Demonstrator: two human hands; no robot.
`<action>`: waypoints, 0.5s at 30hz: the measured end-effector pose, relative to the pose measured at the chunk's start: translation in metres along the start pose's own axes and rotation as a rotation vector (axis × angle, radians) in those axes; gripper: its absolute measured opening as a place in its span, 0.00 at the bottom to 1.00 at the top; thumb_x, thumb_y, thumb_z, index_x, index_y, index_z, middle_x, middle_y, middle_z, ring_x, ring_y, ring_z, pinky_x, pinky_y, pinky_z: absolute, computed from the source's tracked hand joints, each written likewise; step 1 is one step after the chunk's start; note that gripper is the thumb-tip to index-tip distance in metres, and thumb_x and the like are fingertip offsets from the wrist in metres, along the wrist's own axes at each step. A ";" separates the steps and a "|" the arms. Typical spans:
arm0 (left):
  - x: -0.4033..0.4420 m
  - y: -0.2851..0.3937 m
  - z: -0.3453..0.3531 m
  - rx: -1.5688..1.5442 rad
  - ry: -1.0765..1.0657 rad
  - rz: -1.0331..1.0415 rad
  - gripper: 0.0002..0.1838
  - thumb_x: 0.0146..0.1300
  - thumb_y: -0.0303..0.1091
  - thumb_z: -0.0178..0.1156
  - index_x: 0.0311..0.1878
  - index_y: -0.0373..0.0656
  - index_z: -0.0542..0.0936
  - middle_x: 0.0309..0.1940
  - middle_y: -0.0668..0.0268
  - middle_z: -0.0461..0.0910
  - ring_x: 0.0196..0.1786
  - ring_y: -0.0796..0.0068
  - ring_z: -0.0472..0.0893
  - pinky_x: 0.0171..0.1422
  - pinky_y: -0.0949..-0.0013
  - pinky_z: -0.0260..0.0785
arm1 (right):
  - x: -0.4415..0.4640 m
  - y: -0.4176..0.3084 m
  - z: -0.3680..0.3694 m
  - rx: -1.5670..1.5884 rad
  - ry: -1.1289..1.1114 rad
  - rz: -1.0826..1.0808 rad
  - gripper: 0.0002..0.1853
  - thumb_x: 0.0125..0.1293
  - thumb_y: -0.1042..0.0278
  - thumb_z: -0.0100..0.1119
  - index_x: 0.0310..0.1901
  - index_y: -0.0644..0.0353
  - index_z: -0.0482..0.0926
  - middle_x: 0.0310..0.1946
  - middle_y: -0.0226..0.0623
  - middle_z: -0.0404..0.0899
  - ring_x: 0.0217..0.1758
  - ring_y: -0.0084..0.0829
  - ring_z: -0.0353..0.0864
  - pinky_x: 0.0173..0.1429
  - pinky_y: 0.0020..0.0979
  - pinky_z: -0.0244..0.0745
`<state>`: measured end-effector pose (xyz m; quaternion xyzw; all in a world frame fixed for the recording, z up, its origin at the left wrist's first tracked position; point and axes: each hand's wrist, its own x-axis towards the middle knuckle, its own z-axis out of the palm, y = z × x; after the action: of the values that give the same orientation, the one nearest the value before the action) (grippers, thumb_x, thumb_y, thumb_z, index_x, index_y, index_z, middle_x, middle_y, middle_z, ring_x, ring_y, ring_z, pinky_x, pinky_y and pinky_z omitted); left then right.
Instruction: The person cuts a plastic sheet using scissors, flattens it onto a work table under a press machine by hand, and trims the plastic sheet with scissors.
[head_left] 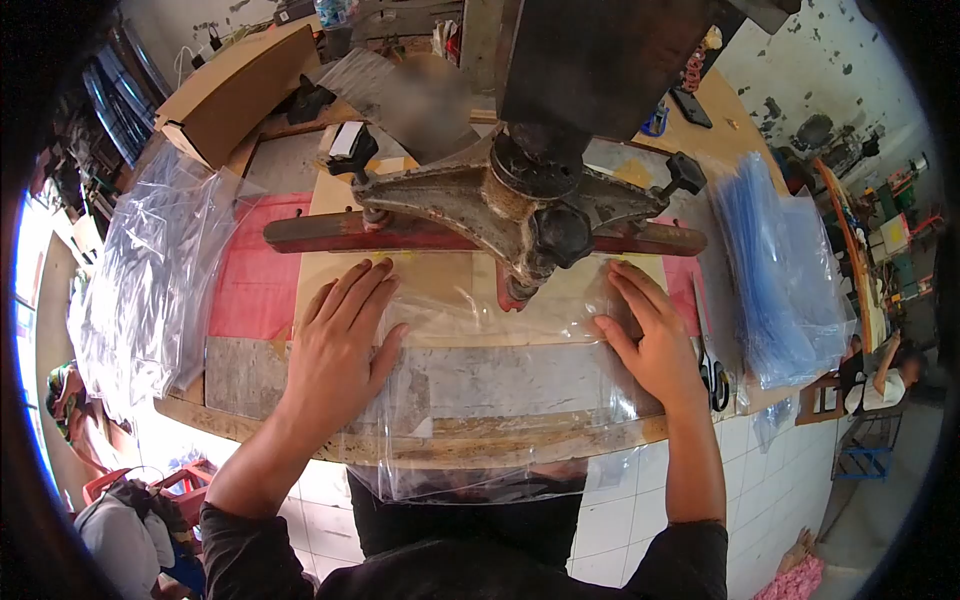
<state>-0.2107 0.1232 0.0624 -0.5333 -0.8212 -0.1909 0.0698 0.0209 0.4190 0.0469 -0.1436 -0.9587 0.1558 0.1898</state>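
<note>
- While the left hand (340,335) and right hand (650,340) lie palm-down, well apart, neither's gripping anything; looks like they're keeping the one clear plastic sheet (500,380) flat.
- That sheet runs from by the one metal bar (350,233) over the table's (250,380) near edge, probably because it's long.
- One pair of scissors (710,366) sits just beside the right hand, handy I'd say.
- Two piles: clear plastic (140,280) at the left edge, bluish plastic (775,290) at the right. Can't count layers.
- One cardboard box (240,90), far left corner; one phone (691,108), far right.
</note>
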 end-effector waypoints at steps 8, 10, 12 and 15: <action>-0.001 0.000 0.001 -0.014 -0.006 -0.019 0.26 0.69 0.35 0.65 0.67 0.36 0.76 0.70 0.52 0.77 0.75 0.49 0.73 0.78 0.50 0.65 | 0.002 -0.002 -0.002 0.049 -0.006 0.015 0.29 0.68 0.61 0.72 0.66 0.67 0.79 0.69 0.46 0.78 0.72 0.48 0.77 0.75 0.43 0.73; -0.002 -0.002 0.003 -0.025 0.004 -0.017 0.26 0.69 0.35 0.65 0.67 0.36 0.76 0.70 0.52 0.77 0.75 0.49 0.73 0.78 0.50 0.66 | 0.003 -0.003 -0.002 0.050 -0.005 0.014 0.29 0.68 0.61 0.72 0.66 0.68 0.79 0.69 0.46 0.78 0.72 0.48 0.77 0.75 0.43 0.73; -0.002 -0.001 0.004 -0.033 0.002 -0.026 0.26 0.69 0.36 0.65 0.67 0.36 0.77 0.70 0.52 0.77 0.75 0.49 0.73 0.77 0.50 0.66 | 0.004 -0.004 -0.001 0.048 0.011 0.020 0.29 0.67 0.61 0.73 0.65 0.67 0.79 0.68 0.46 0.78 0.71 0.48 0.78 0.74 0.42 0.74; -0.003 -0.003 0.006 -0.032 0.008 -0.050 0.26 0.69 0.37 0.65 0.67 0.37 0.77 0.70 0.53 0.77 0.75 0.50 0.73 0.76 0.49 0.69 | 0.003 -0.007 -0.001 0.019 0.016 0.047 0.28 0.67 0.62 0.73 0.64 0.67 0.80 0.68 0.46 0.79 0.71 0.49 0.78 0.74 0.42 0.74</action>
<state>-0.2114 0.1224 0.0557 -0.5131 -0.8307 -0.2076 0.0597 0.0175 0.4137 0.0513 -0.1658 -0.9519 0.1681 0.1952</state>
